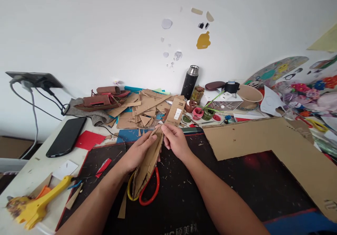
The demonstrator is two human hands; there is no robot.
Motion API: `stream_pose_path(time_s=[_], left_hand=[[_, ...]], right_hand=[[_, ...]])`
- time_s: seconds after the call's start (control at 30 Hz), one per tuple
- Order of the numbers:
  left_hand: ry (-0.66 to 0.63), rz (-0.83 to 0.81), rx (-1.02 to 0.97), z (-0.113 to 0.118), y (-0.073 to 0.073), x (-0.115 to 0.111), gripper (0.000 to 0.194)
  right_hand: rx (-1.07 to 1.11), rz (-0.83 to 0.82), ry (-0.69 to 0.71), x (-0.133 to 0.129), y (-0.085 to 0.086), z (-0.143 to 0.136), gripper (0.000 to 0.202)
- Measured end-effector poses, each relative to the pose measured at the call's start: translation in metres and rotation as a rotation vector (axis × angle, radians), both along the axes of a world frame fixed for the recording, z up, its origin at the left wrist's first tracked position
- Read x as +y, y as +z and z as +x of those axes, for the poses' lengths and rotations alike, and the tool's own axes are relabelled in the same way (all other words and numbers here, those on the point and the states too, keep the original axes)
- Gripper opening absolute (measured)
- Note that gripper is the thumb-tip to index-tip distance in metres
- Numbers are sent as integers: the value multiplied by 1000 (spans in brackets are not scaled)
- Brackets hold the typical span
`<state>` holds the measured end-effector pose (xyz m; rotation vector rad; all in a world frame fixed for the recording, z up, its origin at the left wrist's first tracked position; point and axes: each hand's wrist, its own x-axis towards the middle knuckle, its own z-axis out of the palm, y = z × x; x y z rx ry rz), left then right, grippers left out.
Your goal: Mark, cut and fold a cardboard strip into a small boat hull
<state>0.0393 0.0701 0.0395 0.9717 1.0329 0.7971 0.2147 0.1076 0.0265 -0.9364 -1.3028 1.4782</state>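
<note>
A long, narrow piece of folded cardboard [148, 158], shaped like a small boat hull, is held over the dark mat [179, 200]. My left hand [140, 150] grips its left side, thumb on top and the other fingers mostly hidden beneath. At the far pointed end, my right hand [175, 140] pinches the tip between thumb and fingers. Beneath the near end lie scissors with one red handle loop [157, 184] and one yellow loop; their blades are hidden by the cardboard.
Cardboard scraps [147, 108] are piled behind the hands, beside a brown model boat [97, 101]. A large cardboard sheet [244, 136] covers the right. Open paint pots [198, 113] and a black flask [190, 82] stand at the back. A yellow glue gun [44, 201] and black phone [67, 136] lie left.
</note>
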Motion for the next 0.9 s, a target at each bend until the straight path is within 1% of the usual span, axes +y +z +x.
stream_pose_path(time_s=[0.1, 0.2, 0.4, 0.5, 0.6, 0.73, 0.77, 0.9], left_hand=[[-21, -14, 7, 0, -1, 0, 73], [-26, -31, 5, -1, -3, 0, 74], [6, -58, -50, 1, -8, 0, 72], [46, -64, -101, 4, -5, 0, 63], [75, -78, -162, 6, -1, 0, 51], [148, -55, -165, 7, 0, 1, 39], [157, -64, -158, 7, 0, 1, 40], [139, -136, -143, 9, 0, 1, 54]], right_hand=[[29, -20, -15, 3, -1, 2, 54], [92, -73, -18, 3, -2, 1, 52], [163, -142, -30, 3, 2, 1, 44], [163, -152, -26, 3, 2, 0, 44], [141, -158, 4, 0, -3, -4, 45], [138, -185, 44, -2, -7, -8, 48], [138, -193, 53, -3, -7, -8, 49], [142, -219, 70, -3, -4, -7, 50]])
